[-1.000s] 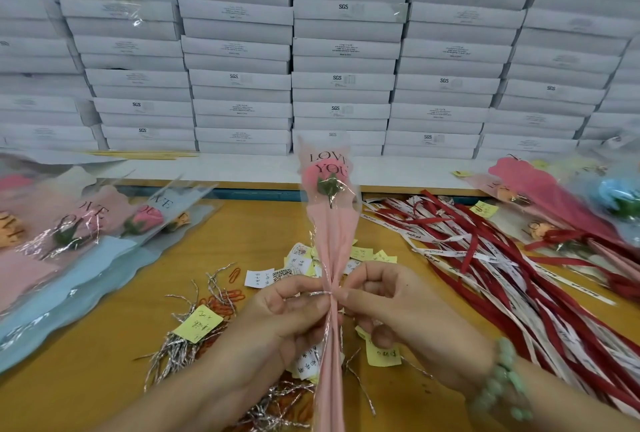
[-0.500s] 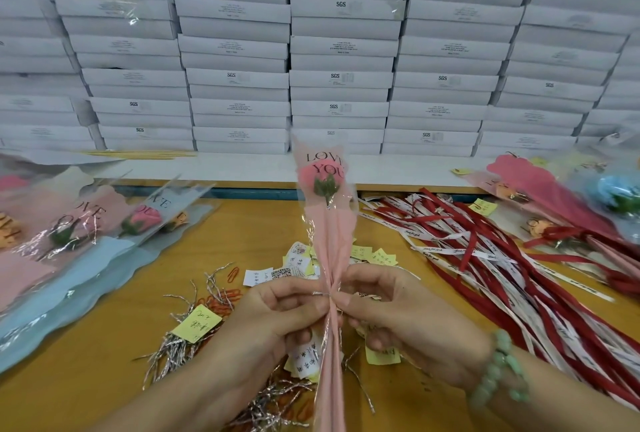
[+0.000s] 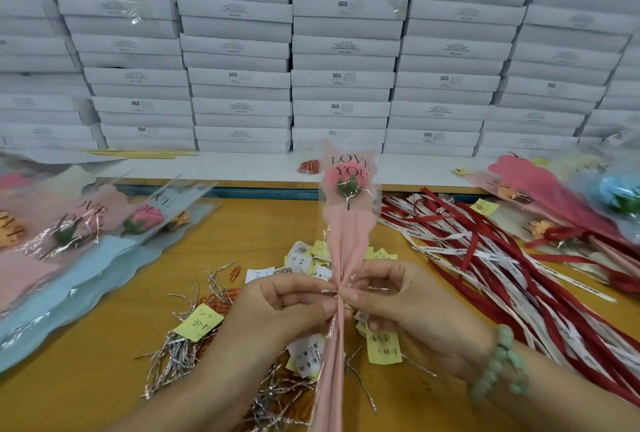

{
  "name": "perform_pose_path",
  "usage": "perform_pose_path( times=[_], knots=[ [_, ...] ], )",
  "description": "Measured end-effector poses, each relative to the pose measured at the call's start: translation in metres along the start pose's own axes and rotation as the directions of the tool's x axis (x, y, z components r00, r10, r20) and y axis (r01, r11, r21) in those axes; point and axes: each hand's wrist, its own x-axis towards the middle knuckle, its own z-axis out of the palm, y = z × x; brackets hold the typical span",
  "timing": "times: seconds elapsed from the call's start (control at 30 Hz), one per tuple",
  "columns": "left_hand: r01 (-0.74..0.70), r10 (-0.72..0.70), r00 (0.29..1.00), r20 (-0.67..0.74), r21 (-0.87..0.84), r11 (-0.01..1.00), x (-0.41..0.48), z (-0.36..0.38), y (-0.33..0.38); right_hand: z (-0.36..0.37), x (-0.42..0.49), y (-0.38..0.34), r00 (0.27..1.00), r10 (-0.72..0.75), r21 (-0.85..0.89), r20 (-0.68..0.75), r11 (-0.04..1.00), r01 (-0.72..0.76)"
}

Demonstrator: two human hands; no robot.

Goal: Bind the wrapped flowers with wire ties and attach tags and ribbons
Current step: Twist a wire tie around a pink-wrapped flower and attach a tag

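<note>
A pink wrapped flower (image 3: 347, 224) with "LOVE YOU" on its clear sleeve stands upright in front of me. A silver wire tie (image 3: 337, 291) crosses its gathered neck. My left hand (image 3: 287, 307) pinches the tie's left end and my right hand (image 3: 398, 303) pinches its right end, both pressed against the wrap. Loose silver wire ties (image 3: 183, 352) lie on the table at lower left. Yellow and white paper tags (image 3: 304, 258) are scattered behind my hands. Red and white ribbons (image 3: 502, 258) lie spread to the right.
Several wrapped flowers (image 3: 86, 224) lie stacked at the left, and more, tied with ribbon (image 3: 571, 210), lie at the far right. Stacks of white boxes (image 3: 346, 51) fill the back. Orange paper clips (image 3: 225, 300) lie by the ties on the yellow table (image 3: 259, 224).
The flower and both hands have shifted slightly while my fingers keep working the tie at the neck. Nothing else has moved.
</note>
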Motion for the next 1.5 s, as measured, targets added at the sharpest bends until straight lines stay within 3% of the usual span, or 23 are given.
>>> perform_pose_path(
  times=[0.17,0.5,1.13,1.5],
  knots=[
    [0.006,-0.006,1.0,-0.004,-0.024,1.0,-0.002,0.003,0.002,-0.003,0.003,0.004,1.0,-0.003,-0.027,-0.022,1.0,0.002],
    [0.047,-0.057,0.994,-0.098,-0.108,0.993,0.0,0.002,0.0,-0.004,0.004,0.006,0.996,-0.04,0.046,0.079,0.998,0.036],
    [0.202,-0.2,0.979,0.032,-0.258,0.945,0.001,0.0,0.001,-0.005,0.007,0.01,0.99,-0.055,0.051,0.126,0.997,0.049],
    [0.273,-0.263,0.962,0.071,-0.248,0.93,0.0,0.002,-0.001,0.0,0.005,0.011,0.981,-0.17,-0.007,0.092,0.985,0.171]
  ],
)
